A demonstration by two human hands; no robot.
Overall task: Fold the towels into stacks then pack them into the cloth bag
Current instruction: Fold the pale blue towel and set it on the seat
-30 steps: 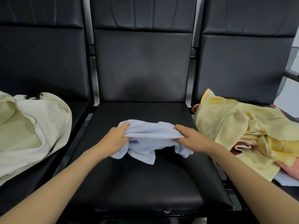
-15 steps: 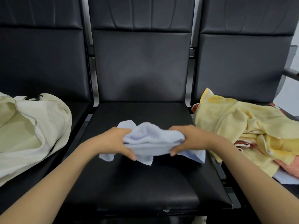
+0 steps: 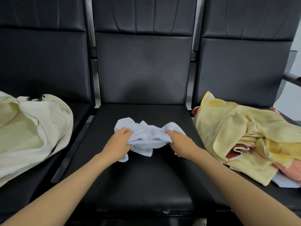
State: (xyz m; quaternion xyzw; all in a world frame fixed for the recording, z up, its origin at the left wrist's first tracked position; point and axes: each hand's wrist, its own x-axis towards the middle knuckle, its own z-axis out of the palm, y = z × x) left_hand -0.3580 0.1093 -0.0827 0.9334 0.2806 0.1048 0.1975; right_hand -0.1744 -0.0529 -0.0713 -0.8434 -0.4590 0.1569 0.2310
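Observation:
A small pale blue towel (image 3: 149, 137) lies bunched on the middle black seat (image 3: 143, 180). My left hand (image 3: 119, 142) grips its left side, fingers curled into the cloth. My right hand (image 3: 180, 141) grips its right side the same way. The cream cloth bag (image 3: 32, 132) lies open on the left seat. On the right seat sits a heap of yellow towels (image 3: 236, 132) over an orange-red towel (image 3: 291, 170) and a white one (image 3: 283, 181).
Three black padded chairs stand in a row with high backrests (image 3: 143, 67). Narrow gaps with metal frame bars (image 3: 71, 149) separate the seats. A chair armrest (image 3: 293, 79) juts out at the far right.
Both hands have shifted their hold on the blue towel and moved it slightly away from me. Its corners now stick out behind my hands.

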